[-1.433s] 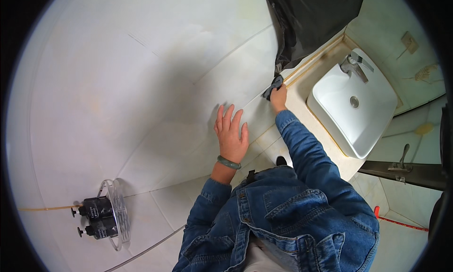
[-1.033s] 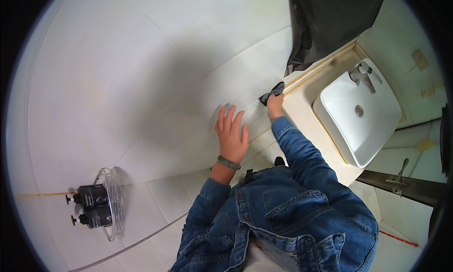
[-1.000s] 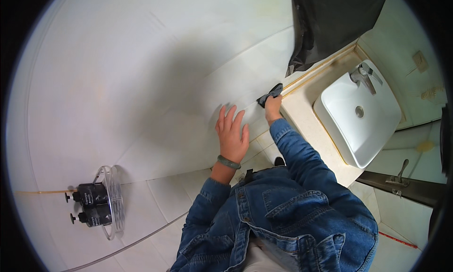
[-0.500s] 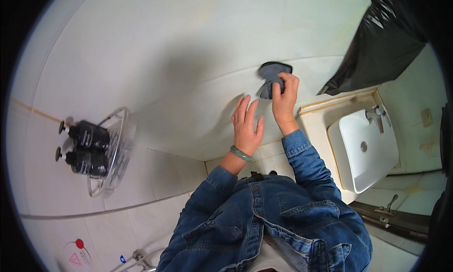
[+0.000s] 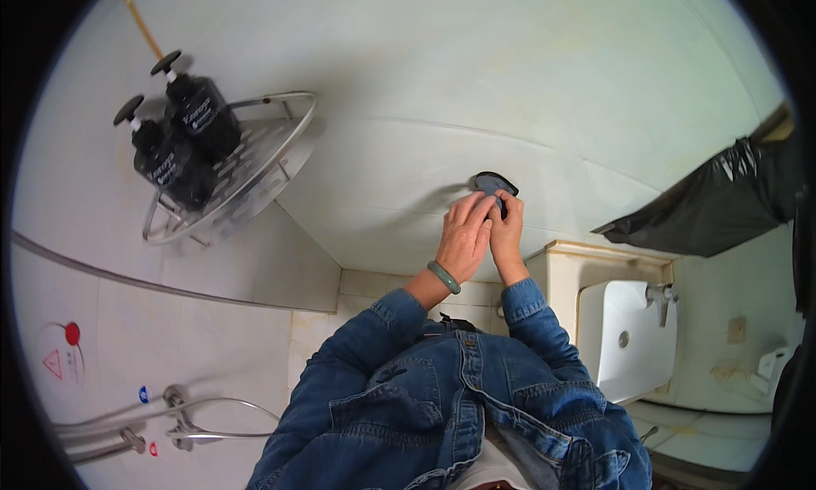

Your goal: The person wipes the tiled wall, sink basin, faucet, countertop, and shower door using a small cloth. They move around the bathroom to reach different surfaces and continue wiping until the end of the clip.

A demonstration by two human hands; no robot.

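In front of the pale tiled wall I hold a small grey cloth with a black edge. My right hand pinches its lower part from the right, thumb on the near side. From the left, my left hand, with a green bangle at the wrist, has its fingers closed together over the cloth's lower end and meets the right hand. Fingers hide that end of the cloth. Whether the cloth touches the wall cannot be made out.
A metal corner shelf with two black pump bottles is at the left. Lower left is a shower hose with its fittings. To the right stand a white washbasin with a tap and a hanging black plastic bag.
My left hand, apart and spread before, has come to the cloth beside my right hand. The cloth is now gathered between both hands. The view has shifted toward the shelf on the left.
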